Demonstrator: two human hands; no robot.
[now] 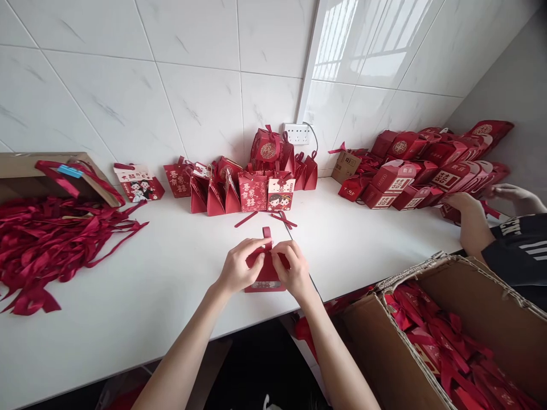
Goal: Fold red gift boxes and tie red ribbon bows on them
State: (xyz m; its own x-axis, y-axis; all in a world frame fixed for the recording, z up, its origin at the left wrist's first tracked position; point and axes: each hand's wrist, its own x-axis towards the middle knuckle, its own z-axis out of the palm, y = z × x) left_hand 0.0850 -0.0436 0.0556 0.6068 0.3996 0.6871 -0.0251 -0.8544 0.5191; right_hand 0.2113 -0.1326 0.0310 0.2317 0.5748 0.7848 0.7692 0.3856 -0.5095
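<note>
A small red gift box (pixel 265 272) with a window in its front stands on the white table before me. A dark red ribbon loop (pixel 267 233) sticks up from its top. My left hand (pixel 243 265) is closed on the box's upper left side, fingertips against the base of the loop. From the other side my right hand (pixel 294 270) pinches the top edge, so the two hands meet there and hide the box's peak. Loose ribbon pieces (pixel 284 220) lie just beyond the hands.
Finished-looking red boxes (pixel 253 192) stand along the wall. A heap of ribbons (pixel 55 245) spills from a carton at left. Folded red boxes (pixel 397 176) are stacked at right, beside a co-worker's hands (pixel 470 213). An open cardboard box (pixel 367 336) of red boxes stands near my right arm.
</note>
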